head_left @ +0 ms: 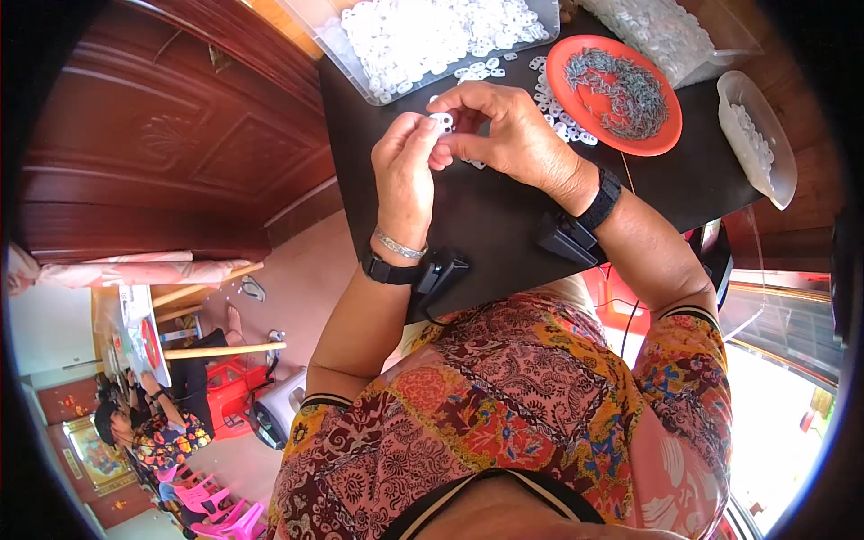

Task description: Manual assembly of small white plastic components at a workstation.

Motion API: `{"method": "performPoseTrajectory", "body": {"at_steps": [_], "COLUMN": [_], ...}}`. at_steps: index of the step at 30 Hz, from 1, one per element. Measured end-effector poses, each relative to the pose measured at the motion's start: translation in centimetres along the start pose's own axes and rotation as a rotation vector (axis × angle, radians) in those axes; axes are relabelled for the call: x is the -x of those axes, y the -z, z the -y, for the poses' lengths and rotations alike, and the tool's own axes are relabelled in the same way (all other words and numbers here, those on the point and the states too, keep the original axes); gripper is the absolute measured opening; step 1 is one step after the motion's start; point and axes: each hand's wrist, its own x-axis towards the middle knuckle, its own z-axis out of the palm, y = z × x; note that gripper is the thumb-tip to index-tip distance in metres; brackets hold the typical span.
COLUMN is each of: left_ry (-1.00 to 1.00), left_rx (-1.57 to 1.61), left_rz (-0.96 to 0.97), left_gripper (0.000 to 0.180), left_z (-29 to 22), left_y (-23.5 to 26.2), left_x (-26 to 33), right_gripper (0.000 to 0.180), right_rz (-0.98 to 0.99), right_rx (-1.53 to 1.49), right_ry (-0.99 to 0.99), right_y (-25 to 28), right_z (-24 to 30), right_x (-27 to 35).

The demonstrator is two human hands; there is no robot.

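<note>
My left hand (407,171) pinches a small white oval plastic piece with two dark holes (443,121) between thumb and fingers, just above the black table (495,216). From the other side, my right hand (520,135) curves in with thumb and fingertips drawn together at the same piece. Whatever the right fingertips hold is too small and covered to make out. Behind my hands, more white two-holed pieces (562,126) lie loose on the table. An orange-red plate (560,67) beside my right hand carries a heap of small grey metal parts, perhaps screws.
A clear plastic box (346,67) full of white pieces stands at the far edge. At the far right are a clear bag (661,36) of translucent pieces and a translucent tray (785,180). Away to the left, another person (171,432) sits at a table near red stools (229,391).
</note>
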Motion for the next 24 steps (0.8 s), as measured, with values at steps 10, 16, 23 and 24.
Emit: {"method": "performPoseTrajectory", "body": {"at_steps": [10,16,23,24], "left_ry": [-0.061,-0.068,-0.085,-0.080], "left_rx": [0.063,0.056,0.010,-0.009], "left_rz": [-0.002,0.028,0.057,0.066], "left_gripper": [0.024,0.024,0.023,0.021], "left_z": [-0.34,-0.44,-0.33,-0.36], "left_y": [0.04,0.00,0.16,0.18], "left_x": [0.12,0.24,0.39,0.44], "right_gripper": [0.030,0.029,0.027,0.027], "right_rz": [-0.022,-0.006,-0.010,-0.009], "right_rx": [0.075,0.070,0.135,0.134], "right_ry": [0.179,0.192,0.238,0.238], "right_y": [0.20,0.16,0.12,0.07], "right_z": [0.18,0.02,0.25,0.23], "right_x": [-0.09,0.01,0.02,0.03]}}
